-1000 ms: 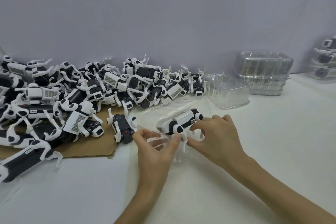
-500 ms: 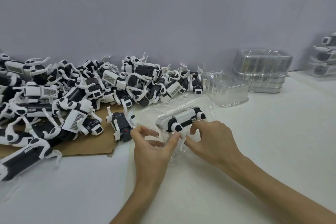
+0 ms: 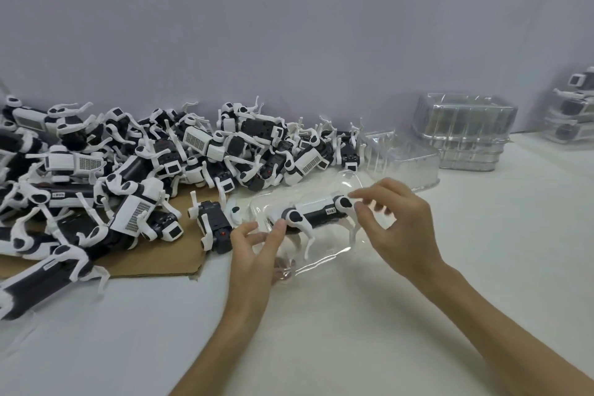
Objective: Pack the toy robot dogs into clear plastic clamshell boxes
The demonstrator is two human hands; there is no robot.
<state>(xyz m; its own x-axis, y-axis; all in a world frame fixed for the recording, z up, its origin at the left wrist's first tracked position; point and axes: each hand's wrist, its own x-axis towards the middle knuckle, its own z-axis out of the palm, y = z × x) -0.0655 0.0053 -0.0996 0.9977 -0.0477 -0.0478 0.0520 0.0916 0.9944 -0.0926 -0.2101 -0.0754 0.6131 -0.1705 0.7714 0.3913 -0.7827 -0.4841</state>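
One black-and-white toy robot dog (image 3: 316,214) lies on its side in an open clear clamshell box (image 3: 324,259) at the table's middle, its white legs pointing toward me. My left hand (image 3: 254,254) reaches in from the near left, and its fairly straight fingertips touch the dog's left end and the box wall. My right hand (image 3: 398,222) is over the dog's right end, where thumb and forefinger pinch the black hip joint. The clear lid half lies flat behind the dog.
A large pile of loose robot dogs (image 3: 135,170) covers the left, partly on brown cardboard (image 3: 154,260). A single dog (image 3: 213,225) lies just left of the box. Behind are an open empty clamshell (image 3: 408,164), stacked empty clamshells (image 3: 466,132) and packed boxes (image 3: 575,112) at far right.
My right hand has shifted from the dog's legs up to its right hip joint, uncovering the legs. My left hand and the dog have stayed almost in place.
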